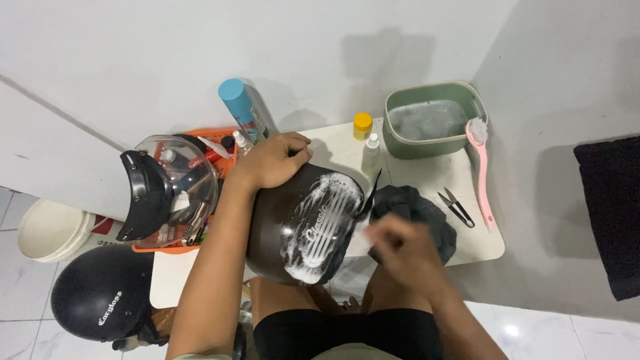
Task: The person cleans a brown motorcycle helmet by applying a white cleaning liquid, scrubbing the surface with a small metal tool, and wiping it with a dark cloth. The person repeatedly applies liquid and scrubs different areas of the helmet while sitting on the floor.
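White-walled corner, low white counter (480,243). Left hand (270,160) lies spread on the far side of a foam-streaked dark helmet (300,223) at the counter's near edge; right hand (400,247), blurred, its grip unclear. Wet foam may let the helmet slip floorward; scissors (457,207) lie near.

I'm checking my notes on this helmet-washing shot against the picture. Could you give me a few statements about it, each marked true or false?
1. The left hand rests on the dark brown helmet. True.
2. White foam covers part of that helmet. True.
3. The green basin is dry. False: it holds sudsy water.
4. The pink brush is in the right hand. False: it lies beside the basin.
5. Small scissors lie on the white table. True.
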